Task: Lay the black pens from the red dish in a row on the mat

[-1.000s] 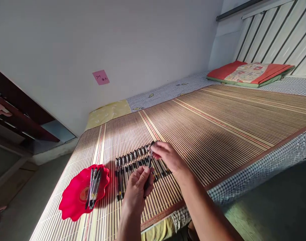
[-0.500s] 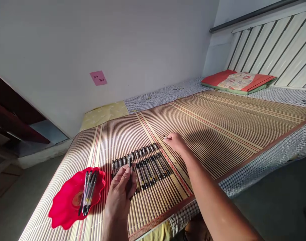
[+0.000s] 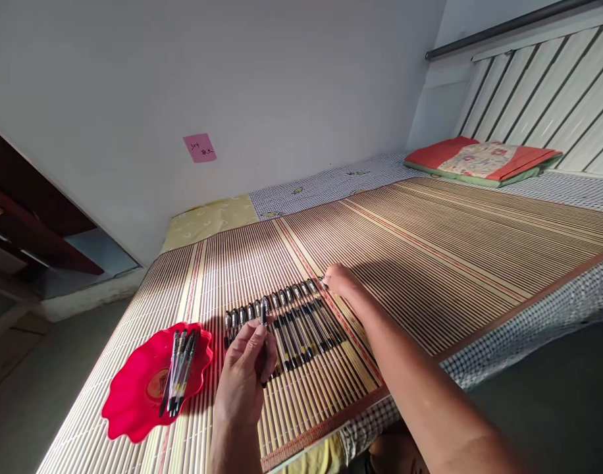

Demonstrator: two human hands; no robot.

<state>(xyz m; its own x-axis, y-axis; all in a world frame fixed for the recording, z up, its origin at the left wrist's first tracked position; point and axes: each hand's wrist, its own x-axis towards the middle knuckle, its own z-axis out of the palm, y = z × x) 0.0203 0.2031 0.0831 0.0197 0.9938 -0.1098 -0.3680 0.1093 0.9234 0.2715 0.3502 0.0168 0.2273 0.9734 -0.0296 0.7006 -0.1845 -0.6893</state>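
My left hand is closed around a black pen, held upright with its tip end pointing up. My right hand pinches a small dark piece, which looks like a pen cap, low over the mat at the right end of a row of black pen caps. Below those caps lie several clear-barrelled pens side by side. Part of both rows is hidden behind my left hand. To the left, a red scalloped plate bears several more pens.
A striped bamboo mat covers the bed. A folded red and floral cloth lies at the far right by the white slatted headboard. A pink note is stuck to the wall. The bed's near edge drops to the floor.
My right hand has moved down and closer to the right end of the cap row with the small piece. My left hand keeps the pen upright. The camera view has shifted slightly.
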